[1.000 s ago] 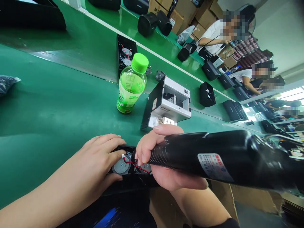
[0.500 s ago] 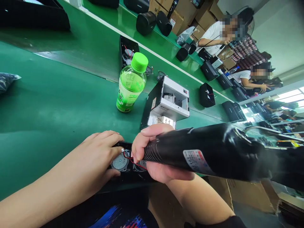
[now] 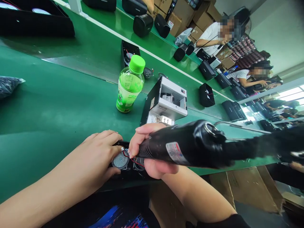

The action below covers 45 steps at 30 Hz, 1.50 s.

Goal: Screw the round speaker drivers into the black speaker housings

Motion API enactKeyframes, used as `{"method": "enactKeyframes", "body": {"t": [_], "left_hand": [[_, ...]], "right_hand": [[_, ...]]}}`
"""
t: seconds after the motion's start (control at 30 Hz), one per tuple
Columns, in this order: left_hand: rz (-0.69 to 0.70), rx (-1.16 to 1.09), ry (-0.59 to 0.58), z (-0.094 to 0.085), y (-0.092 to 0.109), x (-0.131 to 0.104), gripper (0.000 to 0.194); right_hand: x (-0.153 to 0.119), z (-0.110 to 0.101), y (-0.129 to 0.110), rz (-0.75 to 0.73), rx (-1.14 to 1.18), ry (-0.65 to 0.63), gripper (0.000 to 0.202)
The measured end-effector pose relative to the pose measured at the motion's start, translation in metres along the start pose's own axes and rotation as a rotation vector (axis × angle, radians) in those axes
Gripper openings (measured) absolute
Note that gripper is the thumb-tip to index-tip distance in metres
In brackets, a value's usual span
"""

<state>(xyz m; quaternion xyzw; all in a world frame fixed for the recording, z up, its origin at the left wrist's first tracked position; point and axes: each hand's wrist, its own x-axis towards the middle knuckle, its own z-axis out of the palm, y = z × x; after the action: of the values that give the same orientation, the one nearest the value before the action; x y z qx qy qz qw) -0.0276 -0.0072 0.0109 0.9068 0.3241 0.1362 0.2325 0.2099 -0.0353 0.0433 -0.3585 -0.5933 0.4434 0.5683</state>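
Note:
My right hand [image 3: 148, 148] grips a black electric screwdriver [image 3: 187, 147], its tip hidden behind my fingers and pointing down at an open black speaker box [image 3: 124, 164] at the near edge of the green bench. Inside the box I see a round grey speaker driver [image 3: 120, 160] with red wires. My left hand [image 3: 98, 158] lies flat on the left end of the box, thumb under the driver, pressing it down.
A green-capped drink bottle [image 3: 129, 84] stands behind my hands, beside a white and black screw feeder [image 3: 166, 103]. Black speaker boxes [image 3: 206, 94] lie along the green conveyor [image 3: 95, 53]. Other people sit at the far right. Cardboard [image 3: 244, 186] lies below the bench edge.
The screwdriver's rear end has swung away and lowered, so the tool looks shorter. My right hand shifted slightly left over the box. My left hand stays put.

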Motion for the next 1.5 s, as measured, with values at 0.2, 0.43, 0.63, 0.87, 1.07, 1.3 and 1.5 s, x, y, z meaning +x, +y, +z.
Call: {"method": "enactKeyframes", "body": {"t": [0.2, 0.43, 0.63, 0.87, 1.07, 1.3, 1.5], "left_hand": [[0.03, 0.01, 0.073, 0.008, -0.001, -0.01, 0.056], [0.094, -0.001, 0.19, 0.02, -0.014, -0.019, 0.06], [0.092, 0.044, 0.249, 0.022, -0.013, -0.02, 0.041], [0.074, -0.038, 0.116, 0.008, -0.014, -0.018, 0.046], [0.085, -0.021, 0.077, 0.002, -0.003, -0.014, 0.047], [0.04, -0.083, 0.034, -0.008, 0.008, -0.006, 0.039], [0.048, -0.087, 0.028, -0.007, 0.009, -0.008, 0.04]], "right_hand": [[0.008, -0.004, -0.042, -0.085, 0.143, 0.206, 0.068], [0.046, -0.056, -0.111, -0.312, -0.161, 0.459, 0.068], [0.067, -0.064, -0.064, -0.298, -0.164, 0.467, 0.085], [0.046, -0.063, -0.071, -0.271, -0.061, 0.51, 0.08], [-0.026, -0.016, -0.102, -0.157, 0.046, 0.405, 0.03], [-0.05, 0.02, -0.082, -0.031, -0.079, 0.204, 0.035], [-0.046, 0.02, -0.083, 0.027, -0.054, 0.214, 0.032]]}}
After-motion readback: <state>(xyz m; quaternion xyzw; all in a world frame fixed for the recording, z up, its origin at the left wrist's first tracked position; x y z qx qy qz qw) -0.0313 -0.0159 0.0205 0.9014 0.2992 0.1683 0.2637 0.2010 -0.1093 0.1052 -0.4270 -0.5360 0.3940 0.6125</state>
